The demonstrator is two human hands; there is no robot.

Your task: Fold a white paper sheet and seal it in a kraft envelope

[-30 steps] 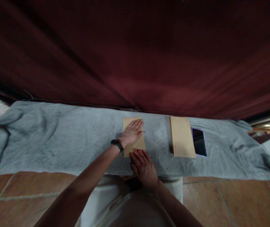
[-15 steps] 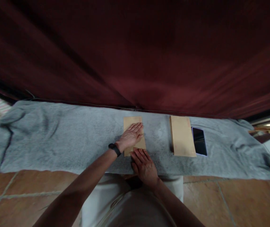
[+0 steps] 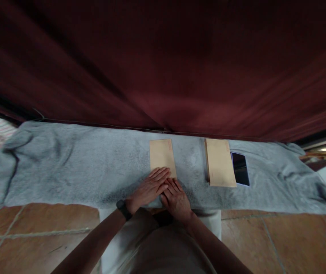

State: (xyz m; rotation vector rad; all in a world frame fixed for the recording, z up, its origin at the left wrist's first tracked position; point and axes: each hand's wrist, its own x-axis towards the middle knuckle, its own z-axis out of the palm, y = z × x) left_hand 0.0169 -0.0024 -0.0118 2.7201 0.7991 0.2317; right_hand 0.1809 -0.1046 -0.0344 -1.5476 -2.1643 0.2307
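Observation:
A brown paper envelope (image 3: 161, 153) lies flat on the grey cloth in front of me, with small red print near its top right corner. My left hand (image 3: 150, 186), a black band on its wrist, rests flat across the envelope's lower part, fingers stretched out. Beside it, my right hand (image 3: 176, 198) lies palm down, its fingertips on the envelope's lower right corner. The two hands touch near the thumbs. Both cover the near edge of the envelope.
To the right is a stack of brown envelopes (image 3: 221, 163), with a dark-screened phone (image 3: 240, 169) against its right side. The grey cloth (image 3: 100, 163) covers a long narrow surface, wrinkled at both ends. Behind it hangs a dark red curtain (image 3: 163, 68). Below is a tiled floor (image 3: 45, 220).
My left hand has slid down the envelope toward me, baring its upper part, and now lies against my right hand. The right hand has stayed nearly in place.

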